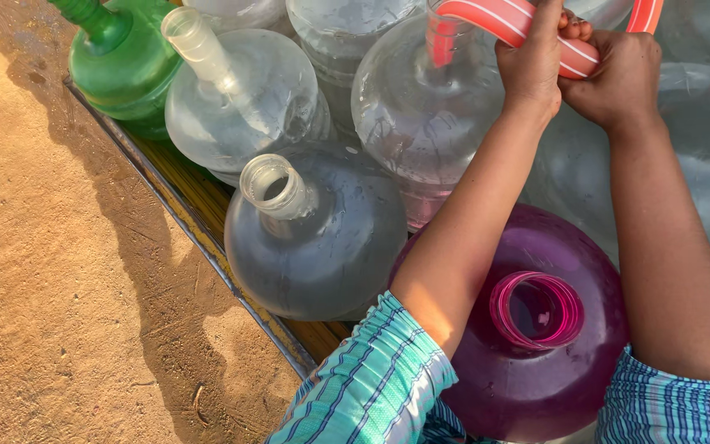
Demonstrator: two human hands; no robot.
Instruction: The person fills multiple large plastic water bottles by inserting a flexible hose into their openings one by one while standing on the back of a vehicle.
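Hose (486,18), red with white stripes, is running across the top of the frame, bending down into the neck of a big clear jug (421,107) near the top centre. Both hands are gripping it there: left hand (532,62) is wrapping closed around the hose from below and in front, right hand (618,74) is clamping shut on it just beside, the two hands touching each other. The hose end is going into the clear jug's mouth; how deep, cannot tell.

Largest first for the rest. Sandy ground (51,271) is filling the left side, with a long shadow lying across it. A wooden platform edge with a metal rim (207,247) is running diagonally from upper left to bottom centre, carrying all the jugs. Purple jug (527,378) is sitting lowest, under and between the two forearms, its pink open neck (536,311) facing up. Another clear jug (314,238) is sitting left of it, touching it, open neck tilting toward upper left. A third clear jug (240,90) is sitting behind that, neck also tilting upper left. Green jug (121,53) is sitting at the top left corner of the platform. More clear jugs are crowding the top and right edge. Striped teal sleeves (380,386) are showing at the bottom on both arms.
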